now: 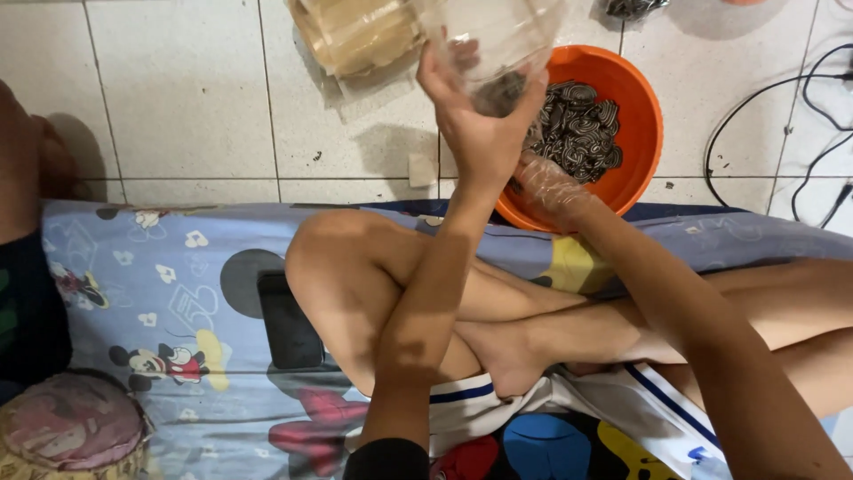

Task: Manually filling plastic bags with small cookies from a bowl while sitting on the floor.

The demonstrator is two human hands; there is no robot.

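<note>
White floor tiles [187, 89] fill the far half of the head view; a pale blue cartoon-print sheet [160, 293] covers the near half, with the person sitting cross-legged on it.

Left hand [475, 120]: raised over the floor, fingers wrapped round the lower part of a clear plastic container [493, 36], held tilted above the near-left rim of a round orange plastic basin [644, 107]. Something dark shows inside the container; can't tell what.

Right hand [551, 187]: covered in a thin clear plastic glove, down at the near rim of the basin, just touching its edge. Grip not readable – can't tell if it's pinching anything or how wide the fingers stand.

Basin holds a heap of dark striped coiled pieces [577, 133], piled toward the middle.

Step in hand, by my read: moving coiled pieces between basin and container, gloved hand doing the picking. Next move needs the container mouth kept over the basin so nothing drops on the tiles.

Around: stack of clear-wrapped tan packets [355, 36] far left of the container, black phone [289, 324] on the sheet by the knee, black cables [800, 116] far right.
</note>
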